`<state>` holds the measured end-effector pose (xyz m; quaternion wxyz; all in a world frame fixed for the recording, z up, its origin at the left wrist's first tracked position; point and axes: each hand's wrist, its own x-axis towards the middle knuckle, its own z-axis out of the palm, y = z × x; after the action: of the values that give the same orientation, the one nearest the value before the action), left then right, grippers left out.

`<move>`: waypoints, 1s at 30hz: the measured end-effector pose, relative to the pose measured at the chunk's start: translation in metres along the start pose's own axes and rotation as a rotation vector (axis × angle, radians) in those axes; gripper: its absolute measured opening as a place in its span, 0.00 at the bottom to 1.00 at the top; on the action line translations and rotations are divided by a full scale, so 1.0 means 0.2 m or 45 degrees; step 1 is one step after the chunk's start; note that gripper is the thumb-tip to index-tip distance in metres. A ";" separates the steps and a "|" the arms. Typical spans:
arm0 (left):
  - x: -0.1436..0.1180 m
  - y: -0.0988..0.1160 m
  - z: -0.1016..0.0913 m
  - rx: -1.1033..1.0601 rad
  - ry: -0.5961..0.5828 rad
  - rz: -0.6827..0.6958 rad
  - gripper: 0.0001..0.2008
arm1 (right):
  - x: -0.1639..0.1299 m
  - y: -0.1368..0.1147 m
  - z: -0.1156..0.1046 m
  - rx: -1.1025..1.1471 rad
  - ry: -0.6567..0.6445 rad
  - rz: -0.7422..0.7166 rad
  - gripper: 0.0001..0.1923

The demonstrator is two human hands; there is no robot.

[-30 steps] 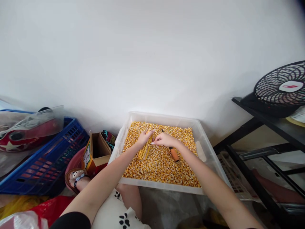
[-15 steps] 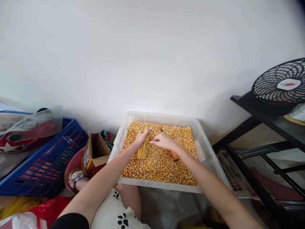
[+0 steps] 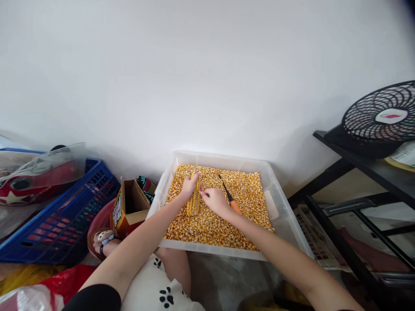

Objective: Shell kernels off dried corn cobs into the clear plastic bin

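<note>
Gripping a corn cob, the left hand closes around its far end, holding it just above the loose kernels that fill the clear tub. The right hand sits just beside the cob on its right, fingers curled and pinched at the cob's side (what exactly they pinch is too small to tell). A tool with an orange handle lies on the kernels just behind that hand, dark tip pointing away. Left of the tub stand an open carton and a blue crate; a sandalled foot shows below the carton. On the right, a black fan rests on a dark shelf.
</note>
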<state>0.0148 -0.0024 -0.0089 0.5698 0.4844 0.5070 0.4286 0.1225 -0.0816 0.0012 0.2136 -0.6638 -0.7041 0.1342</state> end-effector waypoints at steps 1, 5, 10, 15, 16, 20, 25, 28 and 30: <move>-0.01 0.01 0.01 0.034 0.016 0.022 0.18 | 0.01 0.01 -0.01 0.000 0.000 -0.002 0.18; -0.04 0.02 0.03 0.206 0.027 0.161 0.19 | 0.05 0.06 -0.10 0.055 -0.198 -0.063 0.18; -0.06 0.02 0.06 0.367 -0.066 0.265 0.19 | 0.09 0.11 -0.21 0.141 -0.450 -0.168 0.20; -0.07 0.03 0.07 0.457 -0.101 0.313 0.19 | 0.11 0.14 -0.24 0.162 -0.530 -0.199 0.20; -0.07 0.03 0.08 0.482 -0.111 0.328 0.19 | 0.12 0.15 -0.23 0.158 -0.545 -0.212 0.20; -0.08 0.02 0.11 0.573 -0.153 0.353 0.17 | 0.13 0.17 -0.25 0.144 -0.642 -0.251 0.20; -0.07 0.00 0.11 0.638 -0.183 0.364 0.19 | 0.14 0.14 -0.30 0.143 -0.721 -0.252 0.18; -0.08 -0.01 0.10 0.677 -0.232 0.417 0.18 | 0.15 0.15 -0.29 0.138 -0.805 -0.254 0.16; -0.08 -0.01 0.11 0.759 -0.272 0.477 0.18 | 0.14 0.16 -0.27 0.138 -0.873 -0.269 0.15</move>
<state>0.0342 -0.0221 -0.0086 0.3651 0.7556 0.4497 0.3060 0.1763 -0.0558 0.0369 0.0126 -0.4916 -0.7913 0.3634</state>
